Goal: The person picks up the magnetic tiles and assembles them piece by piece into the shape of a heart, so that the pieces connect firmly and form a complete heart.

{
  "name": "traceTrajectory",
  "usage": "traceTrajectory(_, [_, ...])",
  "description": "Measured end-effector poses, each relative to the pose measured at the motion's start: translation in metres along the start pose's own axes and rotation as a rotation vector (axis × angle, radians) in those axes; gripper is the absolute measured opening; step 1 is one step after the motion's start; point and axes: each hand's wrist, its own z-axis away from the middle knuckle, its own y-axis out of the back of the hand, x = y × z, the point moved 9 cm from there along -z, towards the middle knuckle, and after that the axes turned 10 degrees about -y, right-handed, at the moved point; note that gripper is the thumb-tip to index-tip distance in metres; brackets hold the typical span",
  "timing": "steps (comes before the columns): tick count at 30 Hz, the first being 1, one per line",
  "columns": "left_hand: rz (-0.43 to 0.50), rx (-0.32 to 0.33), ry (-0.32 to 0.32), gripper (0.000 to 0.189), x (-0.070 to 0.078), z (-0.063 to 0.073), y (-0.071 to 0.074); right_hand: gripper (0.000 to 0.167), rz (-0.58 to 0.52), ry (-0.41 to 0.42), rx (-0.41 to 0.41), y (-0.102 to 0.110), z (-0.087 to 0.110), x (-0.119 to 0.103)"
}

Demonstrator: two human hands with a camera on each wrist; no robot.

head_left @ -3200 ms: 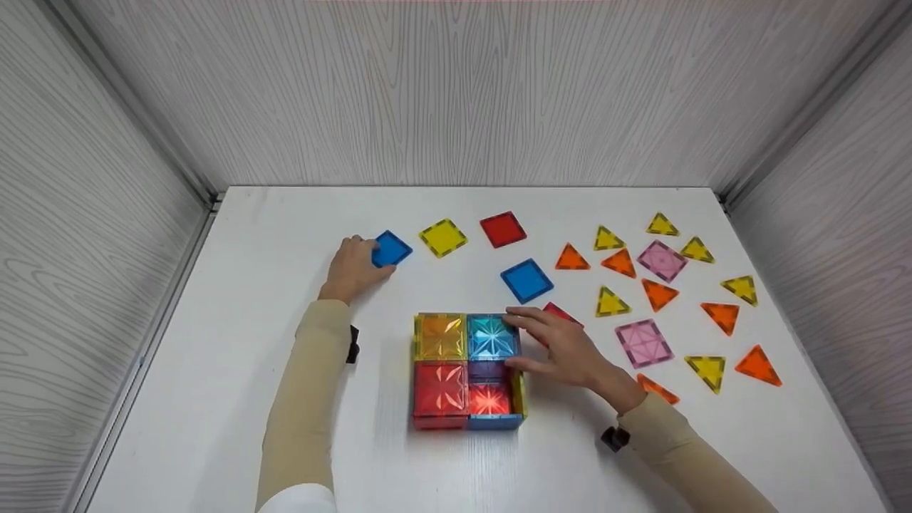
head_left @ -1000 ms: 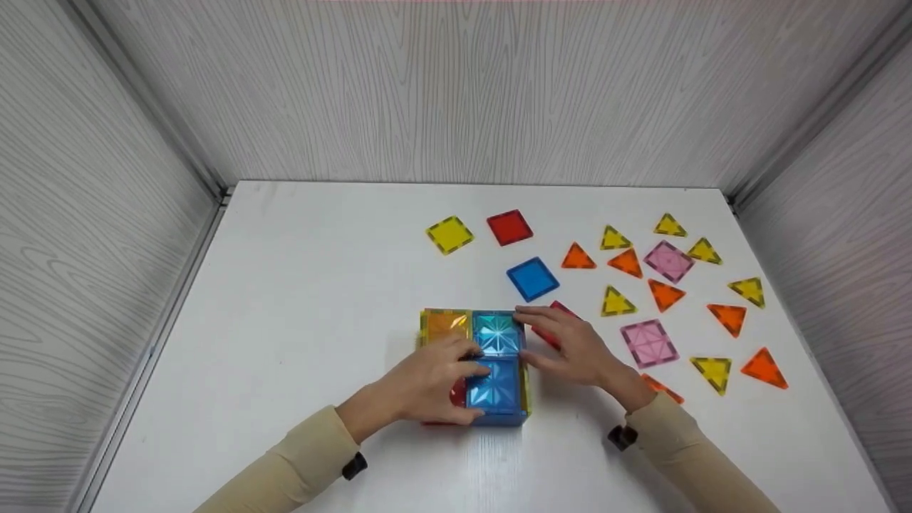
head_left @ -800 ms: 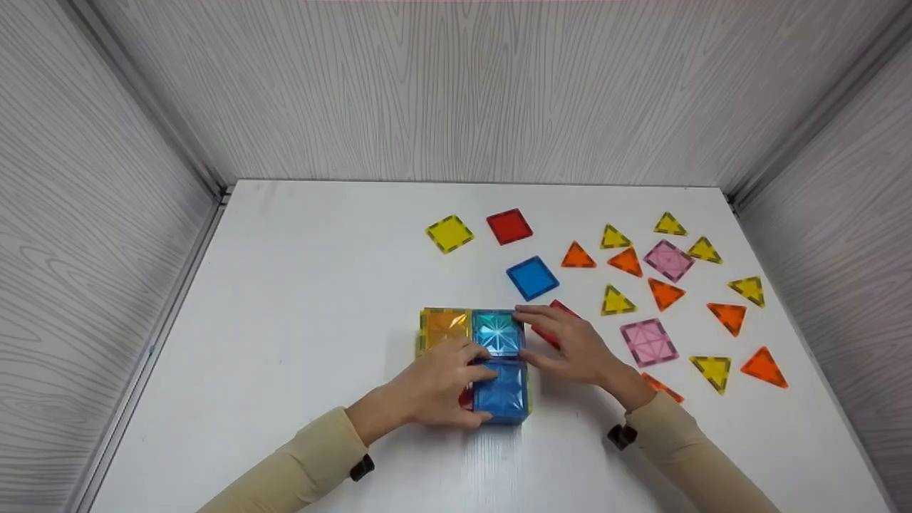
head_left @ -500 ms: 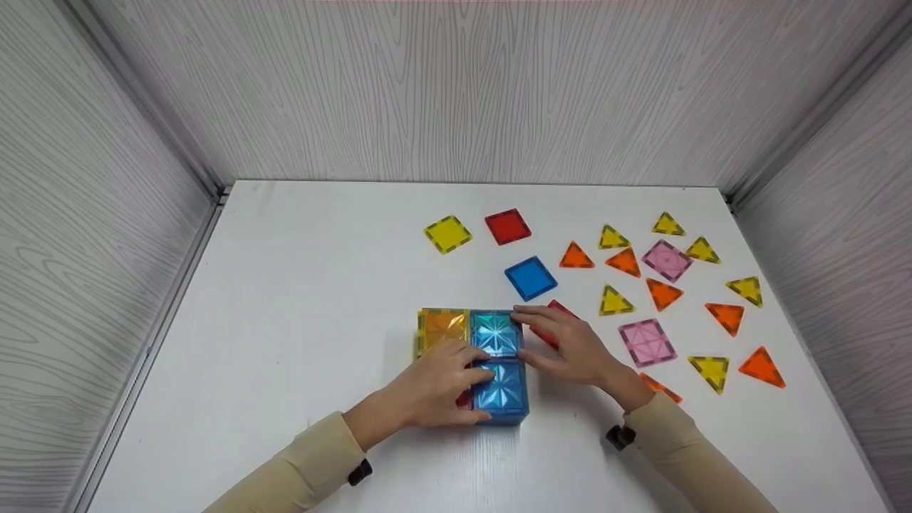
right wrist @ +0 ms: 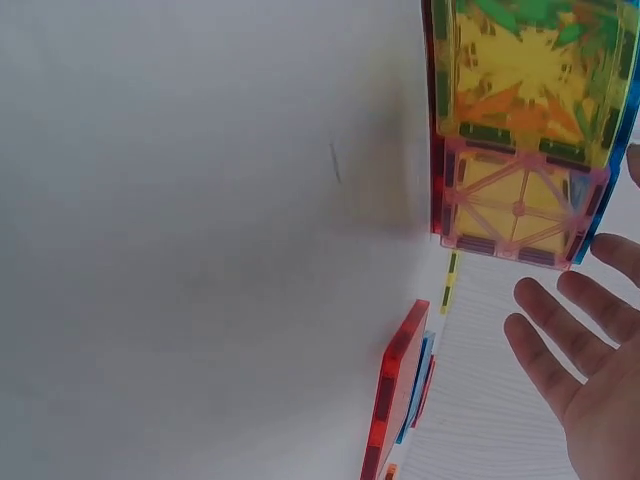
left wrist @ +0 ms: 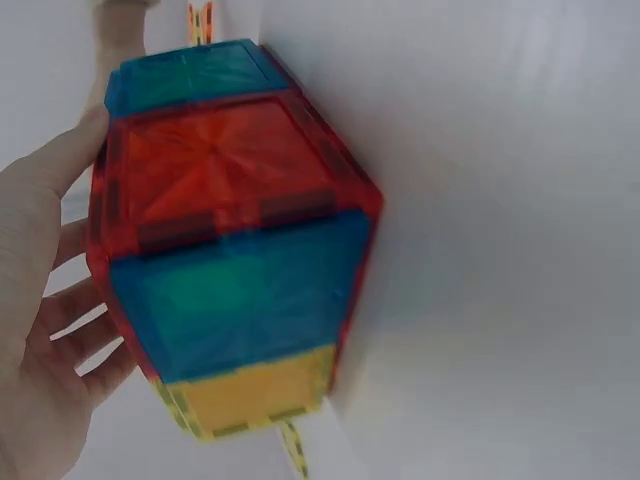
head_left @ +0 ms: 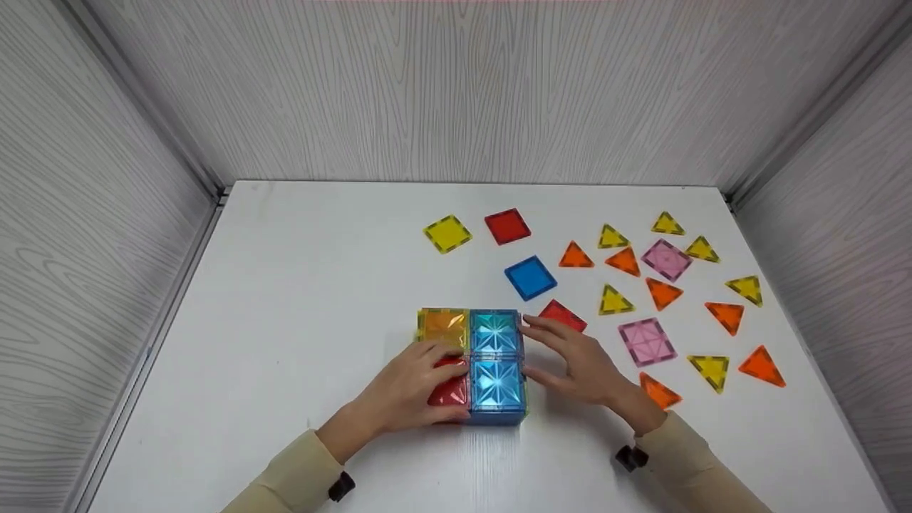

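Observation:
A low box built of translucent magnetic tiles (head_left: 496, 385) sits at the front middle of the table. Its top shows one orange-yellow, one red and two blue squares. My left hand (head_left: 410, 385) lies over the red top square (head_left: 452, 390), fingers reaching across it and thumb near the front edge. Fingertips of my right hand (head_left: 584, 360) are right at the box's right side, spread and fairly straight. In the left wrist view the box shows red, blue and yellow side tiles (left wrist: 250, 390). A yellow tile and a pink tile (right wrist: 515, 205) form the side in the right wrist view.
Behind the box lie a yellow square (head_left: 447, 234), a red square (head_left: 507, 226) and a blue square (head_left: 531, 278). Another red square (head_left: 561, 315) is beside my right fingers. Farther right are two pink squares (head_left: 647, 342) and several yellow and orange triangles (head_left: 762, 367).
My left hand took the loose blue square from the back left and set it on the box's front right opening. It has since slid left off it; my right hand has drawn slightly right.

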Motion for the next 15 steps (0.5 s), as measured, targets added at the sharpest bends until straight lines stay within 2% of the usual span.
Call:
traceTrajectory(3, [0.027,0.039,0.05,0.064,-0.006,0.011,0.001,0.076,0.012,0.016,-0.002,-0.002,0.015,-0.009])
traceTrajectory(7, [0.031,0.089,0.061,0.065,-0.009,0.018,0.003,0.087,0.028,0.029,-0.02,-0.006,0.026,-0.021])
traceTrajectory(12, [0.035,0.138,0.052,0.065,-0.011,0.023,0.005,0.09,0.047,0.024,-0.022,-0.011,0.024,-0.027])
traceTrajectory(15, [0.043,0.155,0.068,0.064,-0.016,0.027,0.007,0.09,0.064,0.034,-0.013,-0.015,0.016,-0.03])
